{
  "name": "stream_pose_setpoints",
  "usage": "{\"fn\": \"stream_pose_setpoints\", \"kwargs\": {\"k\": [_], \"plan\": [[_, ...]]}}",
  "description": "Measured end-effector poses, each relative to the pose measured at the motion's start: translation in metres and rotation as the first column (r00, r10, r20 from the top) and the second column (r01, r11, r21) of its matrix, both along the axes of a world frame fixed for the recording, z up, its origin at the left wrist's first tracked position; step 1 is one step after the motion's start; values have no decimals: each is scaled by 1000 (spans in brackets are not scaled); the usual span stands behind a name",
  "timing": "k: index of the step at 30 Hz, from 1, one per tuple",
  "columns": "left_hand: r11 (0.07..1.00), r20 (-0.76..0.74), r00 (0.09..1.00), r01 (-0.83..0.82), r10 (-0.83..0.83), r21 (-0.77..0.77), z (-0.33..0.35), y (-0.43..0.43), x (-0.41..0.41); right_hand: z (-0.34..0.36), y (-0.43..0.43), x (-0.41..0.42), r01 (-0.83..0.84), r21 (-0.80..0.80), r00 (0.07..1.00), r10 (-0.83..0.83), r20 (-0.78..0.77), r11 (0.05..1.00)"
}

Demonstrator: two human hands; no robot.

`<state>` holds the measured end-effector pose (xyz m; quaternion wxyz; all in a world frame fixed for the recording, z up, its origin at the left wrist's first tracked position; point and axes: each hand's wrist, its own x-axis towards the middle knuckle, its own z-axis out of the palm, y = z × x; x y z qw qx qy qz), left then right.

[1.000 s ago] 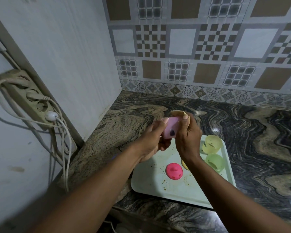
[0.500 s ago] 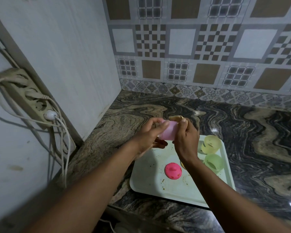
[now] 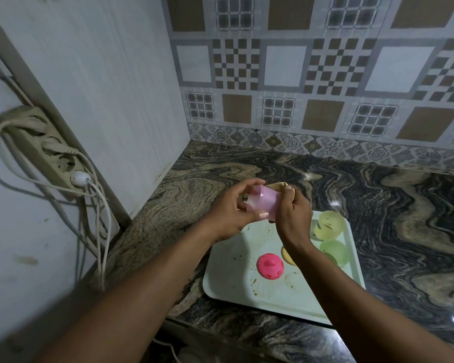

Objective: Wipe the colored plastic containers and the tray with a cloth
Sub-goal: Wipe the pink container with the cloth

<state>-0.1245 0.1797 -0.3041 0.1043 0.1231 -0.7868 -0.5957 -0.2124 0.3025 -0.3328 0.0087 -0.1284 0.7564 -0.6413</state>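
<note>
One pink container (image 3: 264, 205) held sideways (mouth leftward) in left hand (image 3: 227, 214); right hand (image 3: 293, 218) clutches cloth (image 3: 279, 185).

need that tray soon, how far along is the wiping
Nothing looks clearly finished. In hand: left hand holds the pale pink container while right hand presses the cloth to it. Left: the yellow container, green container, and the tray, which shows brown specks.
</note>
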Motion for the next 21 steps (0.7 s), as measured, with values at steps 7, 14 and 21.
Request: {"fn": "stream_pose_setpoints", "kwargs": {"k": [7, 14, 21], "plan": [[991, 38, 997, -68, 64, 112, 4, -2, 2, 15, -1, -5, -109, -204, 765, 213, 607, 973], [758, 87, 985, -169, 147, 630, 8, -15, 14, 33, 12, 8, -18, -304, 919, 135, 370, 953], [722, 60, 992, -120, 109, 681, 10, -13, 15, 17, -5, 37, -311, -15, 926, 299, -231, 950]]}}
